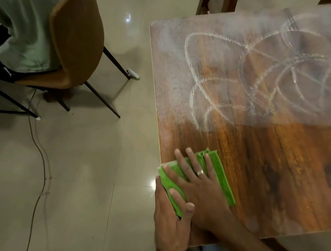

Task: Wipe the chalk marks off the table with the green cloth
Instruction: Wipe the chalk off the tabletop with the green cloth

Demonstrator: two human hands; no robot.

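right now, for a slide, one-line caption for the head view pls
Both hands press a folded green cloth at the table's near left corner; chalk marks remain farther up.

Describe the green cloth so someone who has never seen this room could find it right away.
Start at the wooden table with white chalk marks looping across its far half. Come to its near left corner, where the green cloth lies folded, slightly overhanging the left edge, with both hands flat on it: right hand on top, left hand at the edge. It is the only bright green thing here.
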